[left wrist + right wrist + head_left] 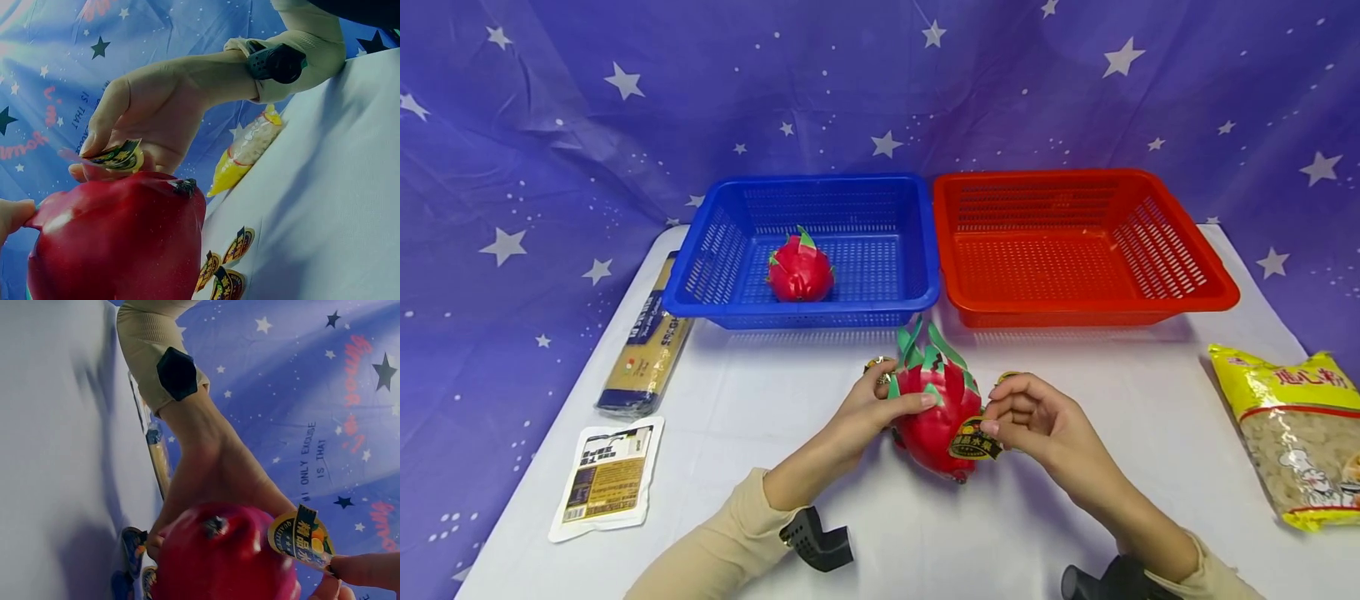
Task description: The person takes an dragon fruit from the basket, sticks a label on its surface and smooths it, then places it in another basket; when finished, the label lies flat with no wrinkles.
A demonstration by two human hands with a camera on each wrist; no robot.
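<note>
A red dragon fruit (934, 425) with green leaf tips is gripped by my left hand (863, 415), thumb across its front. My right hand (1051, 433) pinches the edge of a black and gold sticker (974, 440) at the fruit's right side. In the right wrist view the sticker (302, 537) stands up beside the fruit (225, 556), its end between thumb and finger (365, 572). The left wrist view shows the right hand (147, 112) at the sticker (119, 156) above the fruit (119, 240).
Behind are a blue basket (805, 320) holding another dragon fruit (801, 268) and a red basket (1097, 318). Noodles (643, 350) and a white pouch (608, 477) lie left, a yellow bag (1292, 433) right. Several loose stickers (229, 284) lie near the fruit.
</note>
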